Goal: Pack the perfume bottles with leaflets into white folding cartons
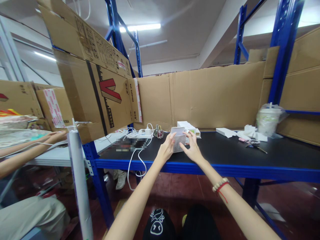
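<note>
A small pale grey carton (179,142) with its top flap up stands upright over the front part of the black tabletop. My left hand (167,146) grips its left side, fingers curled round the edge. On the other side, my right hand (194,148) has its thumb against the carton's face and its fingers bent near the top right corner. Just behind are white boxes (185,125), partly hidden by the carton and my right hand. Two small glass bottles (158,132), perfume-like, stand to the left of my hands.
White cables and a charger (148,132) lie left, by a blurred-out patch. At right are a white box (225,132), crumpled paper (250,131), keys (252,142) and a bagged drink cup (268,118). Cardboard walls (212,100) enclose the table; another person's arms (32,146) are at far left.
</note>
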`<act>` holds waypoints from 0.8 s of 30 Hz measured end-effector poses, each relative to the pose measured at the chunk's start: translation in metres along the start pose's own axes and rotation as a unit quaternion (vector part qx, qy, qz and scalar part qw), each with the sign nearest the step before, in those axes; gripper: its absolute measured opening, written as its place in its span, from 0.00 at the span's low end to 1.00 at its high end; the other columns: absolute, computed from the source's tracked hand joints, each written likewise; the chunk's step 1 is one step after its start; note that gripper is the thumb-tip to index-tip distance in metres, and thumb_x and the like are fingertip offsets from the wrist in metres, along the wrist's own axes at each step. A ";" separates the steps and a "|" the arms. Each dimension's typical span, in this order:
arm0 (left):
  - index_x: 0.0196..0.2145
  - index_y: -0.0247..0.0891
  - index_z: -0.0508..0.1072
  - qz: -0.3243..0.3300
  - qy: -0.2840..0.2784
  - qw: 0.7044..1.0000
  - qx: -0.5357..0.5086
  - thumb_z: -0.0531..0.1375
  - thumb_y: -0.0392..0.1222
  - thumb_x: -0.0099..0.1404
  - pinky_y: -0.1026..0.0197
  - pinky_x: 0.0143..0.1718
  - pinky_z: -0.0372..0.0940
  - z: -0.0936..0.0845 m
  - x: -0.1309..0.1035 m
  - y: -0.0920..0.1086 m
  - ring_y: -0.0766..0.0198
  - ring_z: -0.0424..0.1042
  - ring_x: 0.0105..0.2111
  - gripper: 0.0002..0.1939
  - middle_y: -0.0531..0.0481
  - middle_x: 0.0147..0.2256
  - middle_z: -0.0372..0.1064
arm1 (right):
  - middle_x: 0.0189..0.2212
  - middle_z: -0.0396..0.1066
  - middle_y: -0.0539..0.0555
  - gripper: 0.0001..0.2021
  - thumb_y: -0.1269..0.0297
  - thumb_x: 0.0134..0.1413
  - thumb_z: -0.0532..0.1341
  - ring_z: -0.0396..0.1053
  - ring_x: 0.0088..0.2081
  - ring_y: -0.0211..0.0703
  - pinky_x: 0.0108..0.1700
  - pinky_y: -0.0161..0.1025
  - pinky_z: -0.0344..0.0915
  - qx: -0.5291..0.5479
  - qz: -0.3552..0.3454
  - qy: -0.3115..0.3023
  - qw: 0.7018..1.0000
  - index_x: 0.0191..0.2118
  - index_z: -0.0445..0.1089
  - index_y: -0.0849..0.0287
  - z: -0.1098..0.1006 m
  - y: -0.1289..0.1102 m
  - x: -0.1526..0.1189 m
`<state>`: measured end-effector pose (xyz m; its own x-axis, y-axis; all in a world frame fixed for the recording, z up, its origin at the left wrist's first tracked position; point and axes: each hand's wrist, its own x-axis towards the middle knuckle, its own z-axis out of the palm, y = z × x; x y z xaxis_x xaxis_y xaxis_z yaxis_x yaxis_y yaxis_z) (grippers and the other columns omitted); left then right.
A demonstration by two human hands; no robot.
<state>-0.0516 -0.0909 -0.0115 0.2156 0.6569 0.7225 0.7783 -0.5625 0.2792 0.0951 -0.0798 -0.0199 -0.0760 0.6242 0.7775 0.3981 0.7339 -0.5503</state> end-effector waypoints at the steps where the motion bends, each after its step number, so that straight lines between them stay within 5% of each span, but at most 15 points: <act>1: 0.55 0.37 0.55 -0.003 0.001 1.000 0.002 0.42 0.37 0.66 0.61 0.41 0.68 0.000 0.000 0.000 0.61 0.67 0.48 0.20 0.41 0.55 0.57 | 0.54 0.48 0.60 0.21 0.59 0.46 0.57 0.58 0.53 0.51 0.44 0.50 0.68 -0.003 0.002 -0.005 1.000 0.48 0.59 0.53 0.000 0.000 0.000; 15: 0.48 0.34 0.58 -0.060 0.026 0.998 0.014 0.45 0.38 0.66 0.61 0.33 0.67 0.004 0.001 -0.002 0.60 0.74 0.33 0.14 0.44 0.37 0.69 | 0.50 0.54 0.58 0.20 0.62 0.44 0.56 0.61 0.50 0.49 0.43 0.49 0.68 -0.003 0.012 -0.039 0.999 0.48 0.59 0.52 0.000 0.001 0.000; 24: 0.49 0.37 0.57 -0.096 0.016 0.995 0.017 0.44 0.39 0.67 0.61 0.35 0.66 0.001 0.001 0.002 0.60 0.73 0.36 0.14 0.45 0.38 0.70 | 0.49 0.59 0.57 0.27 0.63 0.42 0.57 0.63 0.48 0.47 0.40 0.47 0.69 0.018 0.025 -0.041 0.999 0.53 0.54 0.52 0.002 0.003 0.001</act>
<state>-0.0495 -0.0905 -0.0106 0.0427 0.7347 0.6770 0.8226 -0.4105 0.3936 0.0950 -0.0763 -0.0216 -0.1314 0.6795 0.7218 0.3704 0.7091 -0.6001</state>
